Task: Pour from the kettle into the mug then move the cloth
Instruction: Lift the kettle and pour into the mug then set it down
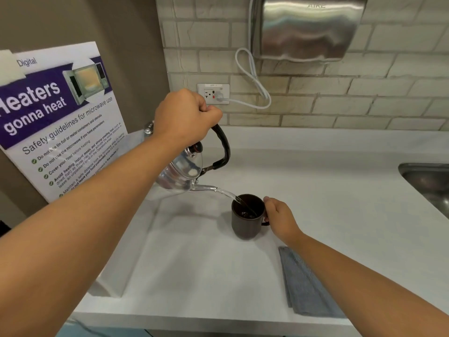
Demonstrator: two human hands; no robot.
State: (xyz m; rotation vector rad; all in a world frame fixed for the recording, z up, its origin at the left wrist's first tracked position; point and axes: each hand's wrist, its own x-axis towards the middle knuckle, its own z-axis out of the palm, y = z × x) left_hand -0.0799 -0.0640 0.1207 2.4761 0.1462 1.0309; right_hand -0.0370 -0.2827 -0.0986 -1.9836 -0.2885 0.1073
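Note:
My left hand (184,113) grips the black handle of a shiny steel kettle (179,173), which hangs tilted above the white counter with its spout pointing right. A thin stream of water (228,193) runs from the spout into a dark brown mug (245,224) standing upright on the counter. My right hand (279,216) holds the mug's handle on its right side. A folded grey cloth (303,285) lies flat near the counter's front edge, partly under my right forearm.
A steel sink (430,183) is set into the counter (340,190) at the right. A microwave safety poster (60,117) leans at the left. A wall socket (213,93) with a white cable and a steel wall unit (306,27) are on the tiled back wall.

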